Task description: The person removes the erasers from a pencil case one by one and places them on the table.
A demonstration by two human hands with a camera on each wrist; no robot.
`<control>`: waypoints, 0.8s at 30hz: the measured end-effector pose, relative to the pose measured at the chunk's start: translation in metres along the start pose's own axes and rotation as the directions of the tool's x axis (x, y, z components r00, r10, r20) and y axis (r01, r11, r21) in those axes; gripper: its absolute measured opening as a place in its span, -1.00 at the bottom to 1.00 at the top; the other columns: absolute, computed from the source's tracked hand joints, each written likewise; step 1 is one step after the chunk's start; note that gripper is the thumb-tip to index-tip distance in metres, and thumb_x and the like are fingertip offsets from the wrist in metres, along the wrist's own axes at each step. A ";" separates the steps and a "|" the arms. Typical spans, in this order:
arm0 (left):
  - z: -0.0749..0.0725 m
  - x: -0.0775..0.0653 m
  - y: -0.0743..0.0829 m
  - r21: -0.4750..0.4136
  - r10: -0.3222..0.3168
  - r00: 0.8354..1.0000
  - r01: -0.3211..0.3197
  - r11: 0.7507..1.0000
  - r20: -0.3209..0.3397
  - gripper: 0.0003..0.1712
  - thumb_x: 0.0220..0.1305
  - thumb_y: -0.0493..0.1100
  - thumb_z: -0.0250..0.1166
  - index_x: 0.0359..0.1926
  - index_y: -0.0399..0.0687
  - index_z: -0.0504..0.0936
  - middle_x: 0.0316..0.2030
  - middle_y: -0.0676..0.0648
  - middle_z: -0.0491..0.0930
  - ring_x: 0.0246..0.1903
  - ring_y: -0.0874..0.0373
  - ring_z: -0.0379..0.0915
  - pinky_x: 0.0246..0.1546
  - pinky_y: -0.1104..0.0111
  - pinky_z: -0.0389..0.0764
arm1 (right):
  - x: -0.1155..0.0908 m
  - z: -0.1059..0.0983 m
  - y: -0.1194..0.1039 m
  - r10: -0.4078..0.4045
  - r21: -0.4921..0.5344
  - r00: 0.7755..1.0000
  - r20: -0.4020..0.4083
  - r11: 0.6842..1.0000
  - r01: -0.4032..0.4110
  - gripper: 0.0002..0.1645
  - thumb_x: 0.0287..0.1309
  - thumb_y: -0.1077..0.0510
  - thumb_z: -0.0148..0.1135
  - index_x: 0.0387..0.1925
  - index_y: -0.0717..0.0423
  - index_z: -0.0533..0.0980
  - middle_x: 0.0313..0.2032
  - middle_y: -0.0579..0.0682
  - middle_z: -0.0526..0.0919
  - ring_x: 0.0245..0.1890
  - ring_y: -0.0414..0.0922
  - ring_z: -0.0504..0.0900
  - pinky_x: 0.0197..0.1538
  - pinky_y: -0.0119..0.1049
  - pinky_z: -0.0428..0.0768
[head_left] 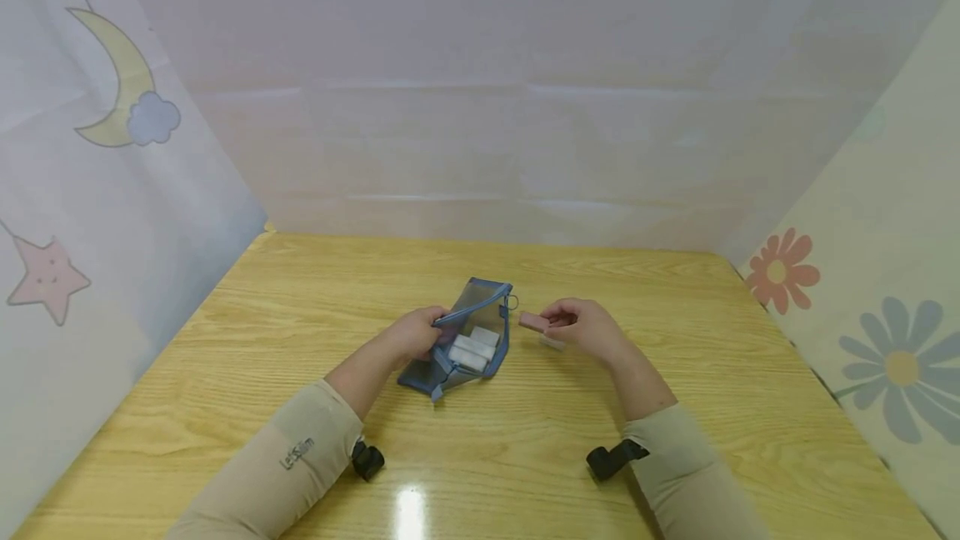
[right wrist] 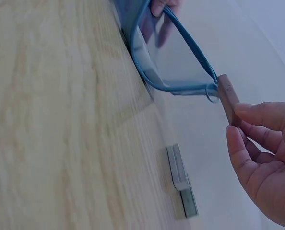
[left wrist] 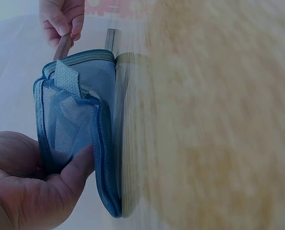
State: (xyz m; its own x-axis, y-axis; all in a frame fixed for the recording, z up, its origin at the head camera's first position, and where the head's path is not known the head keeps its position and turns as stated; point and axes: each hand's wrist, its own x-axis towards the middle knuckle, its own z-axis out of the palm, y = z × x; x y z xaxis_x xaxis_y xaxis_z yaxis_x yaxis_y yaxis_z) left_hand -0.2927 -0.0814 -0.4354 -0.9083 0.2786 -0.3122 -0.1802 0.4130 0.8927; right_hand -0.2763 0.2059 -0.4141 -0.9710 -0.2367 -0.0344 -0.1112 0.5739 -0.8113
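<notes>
My left hand point(head_left: 412, 334) grips the side of a blue mesh zip pouch point(left wrist: 75, 115), thumb on the mesh. The zip mouth gapes towards the right, with a small ring at its end. Inside lie a few whitish rectangular blocks point(head_left: 471, 352). Just right of the mouth, my right hand point(head_left: 590, 328) pinches a small pinkish-brown rectangular block point(right wrist: 228, 98) between thumb and fingers. From the right wrist view, the block's far end overlaps the pouch ring. On the table below that hand lie a pale grey block point(right wrist: 177, 165) and a greenish-grey block point(right wrist: 189, 201), end against end.
A wooden table point(head_left: 300, 290) lies under everything. Printed cloth walls with a moon, a star and flowers stand at its back and sides. Dark wrist-worn devices point(head_left: 367, 460) hang below both sleeves.
</notes>
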 end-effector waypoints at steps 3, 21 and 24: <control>0.000 0.000 0.000 0.003 0.005 1.000 -0.005 1.000 0.000 -0.54 0.30 -0.45 -0.17 0.15 -0.12 0.40 0.04 -0.16 0.49 0.09 -0.01 0.38 -0.27 0.24 0.55 | -0.002 -0.006 0.003 -0.010 0.009 1.000 -0.002 1.000 0.010 -0.73 0.04 0.22 0.28 -0.15 0.15 0.55 -0.25 0.06 0.57 -0.25 -0.07 0.50 -0.22 -0.24 0.50; 0.000 0.002 -0.002 0.003 0.007 1.000 -0.007 1.000 0.008 -0.53 0.29 -0.47 -0.20 0.14 -0.14 0.39 0.04 -0.16 0.48 0.09 -0.01 0.38 -0.25 0.23 0.54 | -0.008 -0.035 0.035 0.034 0.041 0.998 -0.061 0.999 -0.032 -0.67 0.10 0.18 0.23 -0.08 0.20 0.50 -0.18 0.13 0.54 -0.18 -0.02 0.49 -0.09 -0.07 0.49; 0.000 0.003 -0.002 0.005 0.008 1.000 -0.008 1.000 0.001 -0.52 0.27 -0.48 -0.19 0.14 -0.15 0.40 0.04 -0.17 0.48 0.09 -0.02 0.38 -0.24 0.22 0.55 | -0.007 -0.038 0.042 0.033 0.043 0.997 -0.075 0.999 -0.030 -0.67 0.09 0.19 0.23 -0.08 0.22 0.50 -0.17 0.13 0.54 -0.18 -0.02 0.48 -0.09 -0.08 0.48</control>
State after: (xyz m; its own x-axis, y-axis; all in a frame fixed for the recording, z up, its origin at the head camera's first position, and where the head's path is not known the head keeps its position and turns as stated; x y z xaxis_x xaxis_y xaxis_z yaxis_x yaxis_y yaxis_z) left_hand -0.2948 -0.0814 -0.4384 -0.9093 0.2831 -0.3050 -0.1708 0.4146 0.8939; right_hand -0.2821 0.2617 -0.4259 -0.9873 -0.1577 -0.0174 -0.0726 0.5465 -0.8343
